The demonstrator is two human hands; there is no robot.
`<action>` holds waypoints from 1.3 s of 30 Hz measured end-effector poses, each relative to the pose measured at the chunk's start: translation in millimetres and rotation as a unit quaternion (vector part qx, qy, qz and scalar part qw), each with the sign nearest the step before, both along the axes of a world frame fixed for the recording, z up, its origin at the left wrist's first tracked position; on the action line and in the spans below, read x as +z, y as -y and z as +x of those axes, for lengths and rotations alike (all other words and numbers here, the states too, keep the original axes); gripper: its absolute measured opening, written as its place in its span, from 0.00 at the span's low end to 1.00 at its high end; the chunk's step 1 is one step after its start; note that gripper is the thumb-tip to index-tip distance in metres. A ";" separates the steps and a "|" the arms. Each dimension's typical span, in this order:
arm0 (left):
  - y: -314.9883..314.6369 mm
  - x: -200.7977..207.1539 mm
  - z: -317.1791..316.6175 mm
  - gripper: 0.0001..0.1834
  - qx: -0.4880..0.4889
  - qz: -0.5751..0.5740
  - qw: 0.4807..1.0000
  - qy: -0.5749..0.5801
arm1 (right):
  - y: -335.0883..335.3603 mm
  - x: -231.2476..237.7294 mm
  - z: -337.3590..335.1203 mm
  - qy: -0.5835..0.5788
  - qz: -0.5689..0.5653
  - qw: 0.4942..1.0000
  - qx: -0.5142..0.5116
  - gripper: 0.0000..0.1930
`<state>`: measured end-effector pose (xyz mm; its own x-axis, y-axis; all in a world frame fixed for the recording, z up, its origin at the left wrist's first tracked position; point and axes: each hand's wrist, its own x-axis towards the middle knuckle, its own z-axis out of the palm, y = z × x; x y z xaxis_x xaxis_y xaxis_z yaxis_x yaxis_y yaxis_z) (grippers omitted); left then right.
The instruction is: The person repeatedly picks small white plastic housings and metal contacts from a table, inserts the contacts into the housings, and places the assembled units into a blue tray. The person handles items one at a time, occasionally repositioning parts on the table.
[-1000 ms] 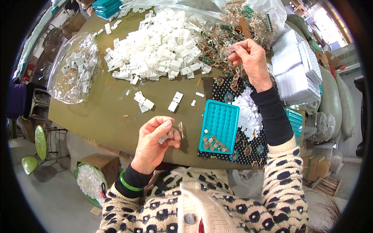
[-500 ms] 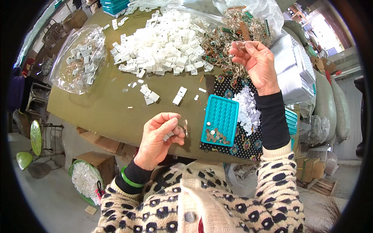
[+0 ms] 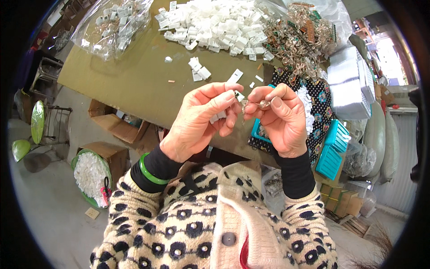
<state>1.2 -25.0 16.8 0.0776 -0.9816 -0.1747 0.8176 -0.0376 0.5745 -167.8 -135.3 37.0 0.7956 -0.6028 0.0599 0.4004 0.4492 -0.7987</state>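
My left hand (image 3: pixel 201 116) and my right hand (image 3: pixel 283 123) meet over the table's front edge, fingertips nearly touching. Between the left thumb and forefinger is a small white plastic piece (image 3: pixel 240 97) with a metallic bit at it. More white pieces (image 3: pixel 218 117) sit inside the curled fingers of that hand. My right hand pinches a small shiny metal part (image 3: pixel 264 103), with a thin strand reaching toward the left fingertips. Behind the right hand, a teal tray (image 3: pixel 258 131) is mostly hidden. A few white plastic pieces (image 3: pixel 198 70) lie beyond the hands.
Farther back are a heap of white plastic pieces (image 3: pixel 219 29), a tangle of metal parts (image 3: pixel 300 42) and a clear bag of parts (image 3: pixel 114 27). White paper bits (image 3: pixel 309 110) lie on dark patterned cloth (image 3: pixel 323 96). Stacked white trays (image 3: pixel 347 85) and teal trays (image 3: pixel 332 150) stand right.
My right hand has come down and left from the metal tangle to meet my left hand, which has risen to the right. The whole view has also shifted.
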 end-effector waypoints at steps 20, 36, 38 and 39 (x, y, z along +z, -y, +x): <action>-26.7 -16.3 -23.5 0.07 -0.002 0.000 1.000 -0.009 | -48.0 5.5 -6.3 -0.289 -0.587 0.724 -0.217 0.08; -21.5 -17.6 -38.6 0.08 -0.113 -0.029 0.986 -0.119 | -47.8 -7.0 -28.3 -0.199 -0.149 0.962 -0.115 0.03; -20.7 -15.8 -41.0 0.07 -0.097 -0.021 0.986 -0.133 | -47.5 -5.9 -30.8 -0.180 -0.065 0.977 -0.098 0.02; -19.6 -15.1 -41.1 0.07 -0.090 -0.017 0.986 -0.141 | -47.5 -5.3 -31.3 -0.204 -0.153 0.960 -0.118 0.02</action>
<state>-39.9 -5.4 1.8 -0.1448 -0.9808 -0.1304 0.9272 -0.1805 0.3281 -199.2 -87.8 31.7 0.6343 -0.7727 -0.0248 0.0875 0.1037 -0.9908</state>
